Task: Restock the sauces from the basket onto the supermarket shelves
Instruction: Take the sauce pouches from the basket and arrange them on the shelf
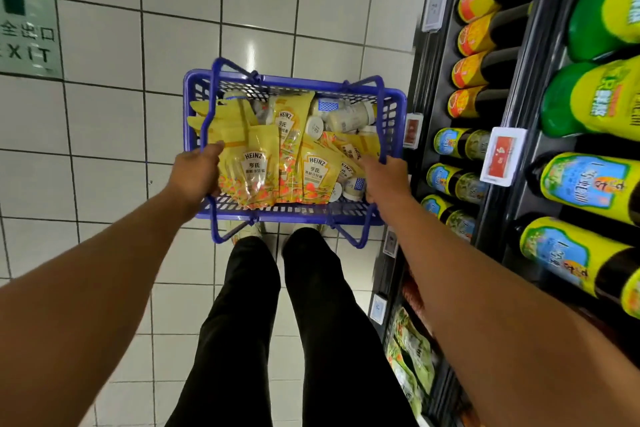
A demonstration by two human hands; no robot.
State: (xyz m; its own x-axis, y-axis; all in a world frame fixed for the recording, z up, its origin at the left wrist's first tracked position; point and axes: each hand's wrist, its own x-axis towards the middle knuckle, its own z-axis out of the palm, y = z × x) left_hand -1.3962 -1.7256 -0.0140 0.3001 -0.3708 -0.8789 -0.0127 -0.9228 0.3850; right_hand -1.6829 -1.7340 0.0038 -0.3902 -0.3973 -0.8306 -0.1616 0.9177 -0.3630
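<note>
A blue plastic basket (292,82) hangs over the tiled floor in front of my legs. It holds several yellow Heinz sauce pouches (254,170) and several white jars (349,118) lying on their sides. My left hand (195,172) grips the basket's left side near its handle. My right hand (386,178) grips the right handle and rim. The supermarket shelves (512,107) stand close on my right, filled with rows of dark bottles.
White floor tiles (104,121) spread to the left and ahead, with a green exit sign (26,10) at the top left. Price tags (504,156) stick out from the shelf edges. Green pouches (412,357) lie on a low shelf by my right leg.
</note>
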